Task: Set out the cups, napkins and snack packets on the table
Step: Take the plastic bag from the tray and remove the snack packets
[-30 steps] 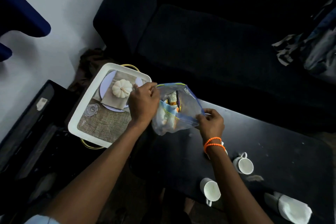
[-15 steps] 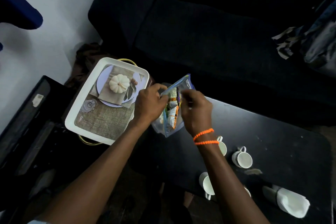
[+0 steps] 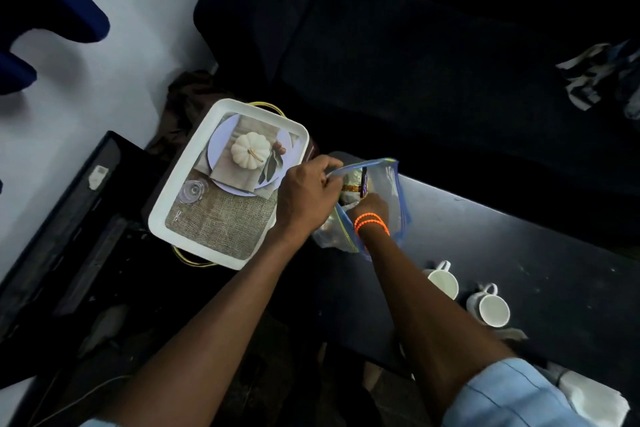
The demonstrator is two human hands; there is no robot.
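At the far left, a white rectangular tray (image 3: 166, 204) printed with a pale pumpkin, plate and burlap mat sits beside the end of the dark, dull-topped low table (image 3: 519, 253). Just right of the tray, the left hand (image 3: 304, 191) is pinched closed on the near lip of a clear plastic zip bag with a blue seal strip (image 3: 391, 184), holding its mouth apart. The bag stands on the table's left end, crumpled at the bottom, and through its film show several snack packets (image 3: 356, 184) in yellow, white and dark wrappers, standing on end. The right hand (image 3: 370, 206), with orange bead bracelets (image 3: 370, 220) at the wrist, is sunk into the bag's mouth; its fingers are hidden among the packets, so whether they grip one cannot be told. Further right on the table stand two white ceramic handled cups (image 3: 443, 282), side by side and mouths up. At the lower right edge lies a folded white napkin (image 3: 595, 406), partly covered by a light blue sleeve (image 3: 512, 399).
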